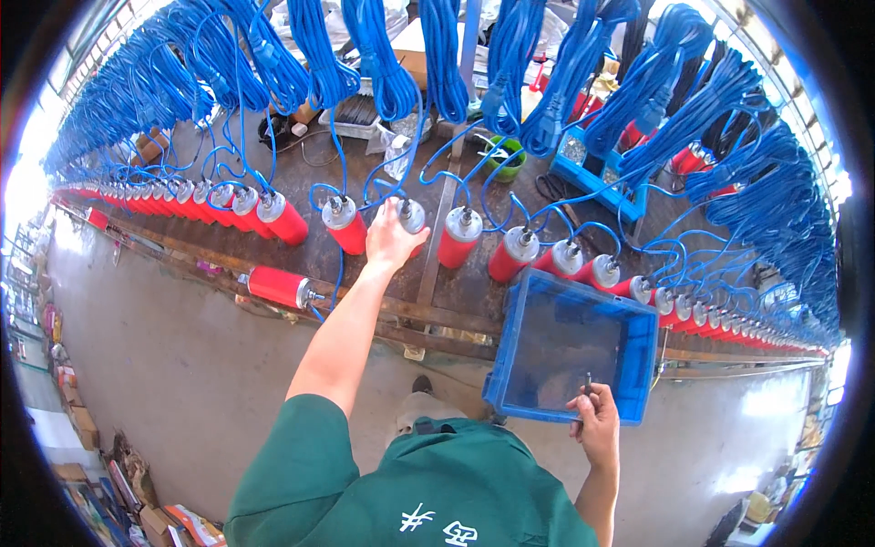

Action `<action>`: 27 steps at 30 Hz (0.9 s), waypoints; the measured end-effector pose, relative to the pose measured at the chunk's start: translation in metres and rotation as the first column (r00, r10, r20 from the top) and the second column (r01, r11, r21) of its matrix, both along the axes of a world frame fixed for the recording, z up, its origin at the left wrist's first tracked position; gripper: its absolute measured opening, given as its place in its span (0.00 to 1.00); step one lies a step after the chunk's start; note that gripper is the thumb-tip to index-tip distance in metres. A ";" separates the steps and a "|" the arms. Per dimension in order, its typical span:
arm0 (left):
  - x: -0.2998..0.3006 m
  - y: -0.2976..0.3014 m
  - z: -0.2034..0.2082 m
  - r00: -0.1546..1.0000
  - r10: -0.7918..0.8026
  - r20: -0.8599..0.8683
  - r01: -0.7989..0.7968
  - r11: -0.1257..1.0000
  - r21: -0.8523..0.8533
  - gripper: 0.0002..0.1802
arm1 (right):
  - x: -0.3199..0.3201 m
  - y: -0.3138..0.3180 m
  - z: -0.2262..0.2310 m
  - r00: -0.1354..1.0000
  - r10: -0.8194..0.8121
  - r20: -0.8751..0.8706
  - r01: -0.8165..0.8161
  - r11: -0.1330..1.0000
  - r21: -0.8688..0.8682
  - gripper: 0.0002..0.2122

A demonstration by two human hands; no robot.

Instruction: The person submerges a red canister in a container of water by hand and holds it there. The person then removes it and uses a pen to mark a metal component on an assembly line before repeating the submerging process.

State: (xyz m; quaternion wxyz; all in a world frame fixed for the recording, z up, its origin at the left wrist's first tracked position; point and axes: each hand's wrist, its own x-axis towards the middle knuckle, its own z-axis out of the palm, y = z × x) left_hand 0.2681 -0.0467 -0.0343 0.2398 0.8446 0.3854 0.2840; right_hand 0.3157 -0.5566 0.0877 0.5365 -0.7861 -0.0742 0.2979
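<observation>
My left hand (390,239) is closed round a red cylinder with a silver cap (414,217), which stands in the row on the bench. Its fingers cover much of the red side. A blue cable runs from the caps of the neighbouring cylinders, such as the red cylinder (344,226) to its left and another red cylinder (458,239) to its right. Over the near rim of a blue plastic bin (499,394), my right hand (598,421) pinches a small dark fitting (588,379) between thumb and fingers. The fitting's exact kind is too small to make out.
One red cylinder (278,287) lies on its side at the bench's front edge. Coiled blue cables (378,68) hang overhead along the bench (301,169). Behind the row stand a green cup (503,162) and a blue divided tray (592,187). Boxes (159,524) lie on the floor.
</observation>
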 end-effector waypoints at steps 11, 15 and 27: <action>-0.095 -0.112 0.056 0.919 0.178 0.352 -0.042 0.931 -0.361 0.33 | 0.016 -0.024 -0.014 0.998 0.016 -0.068 -0.009 0.995 0.099 0.11; -0.106 -0.168 0.096 0.832 0.241 0.499 0.143 0.776 -0.614 0.33 | 0.034 -0.025 -0.005 0.992 0.129 -0.010 -0.127 0.986 0.107 0.13; -0.065 -0.263 0.069 0.830 0.417 0.371 0.266 0.290 -0.920 0.34 | 0.069 -0.042 -0.009 0.987 0.104 -0.121 -0.077 0.975 0.206 0.06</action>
